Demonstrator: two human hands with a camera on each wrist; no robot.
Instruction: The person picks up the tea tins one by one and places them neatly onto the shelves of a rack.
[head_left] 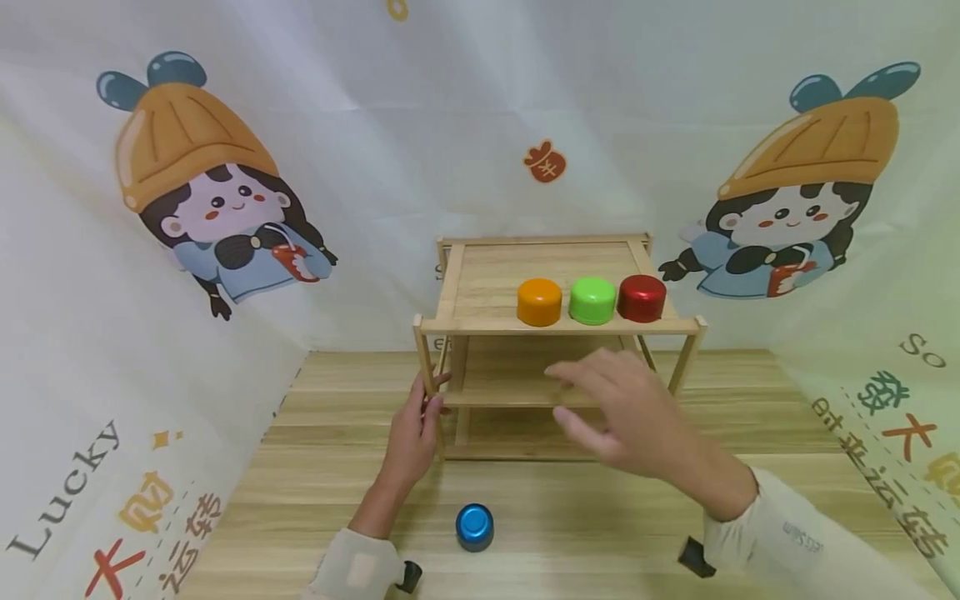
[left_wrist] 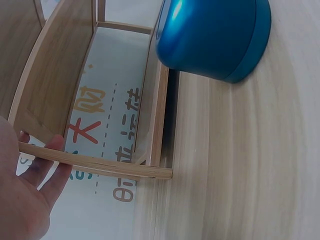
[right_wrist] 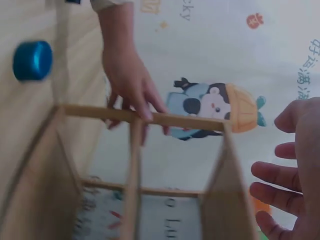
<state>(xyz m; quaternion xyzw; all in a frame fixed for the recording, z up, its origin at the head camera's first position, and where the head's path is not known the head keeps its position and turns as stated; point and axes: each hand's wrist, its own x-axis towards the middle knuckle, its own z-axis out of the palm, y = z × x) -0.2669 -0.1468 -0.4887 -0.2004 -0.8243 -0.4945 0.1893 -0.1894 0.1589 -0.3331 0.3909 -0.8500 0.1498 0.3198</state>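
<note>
A small wooden shelf (head_left: 480, 275) with several tiers stands on the floor ahead. My left hand (head_left: 412, 433) holds its front left post (head_left: 424, 358), thumb in front and fingers reaching behind, as the left wrist view also shows. Along the top board's front right sit three short round canisters: orange (head_left: 539, 302), green (head_left: 592, 301) and red (head_left: 642, 298). In front of the shelf and below them is my right hand (head_left: 633, 412), fingers extended, thumb apart, nothing in it. A blue canister (head_left: 474, 527) stands on the floor before the shelf, right of my left forearm.
Wood-patterned flooring (head_left: 337, 467) lies under the shelf. A white printed cloth (head_left: 390, 183) with cartoon figures and lettering rises behind and on both sides. The shelf's middle tier (head_left: 517, 375) shows below the top board.
</note>
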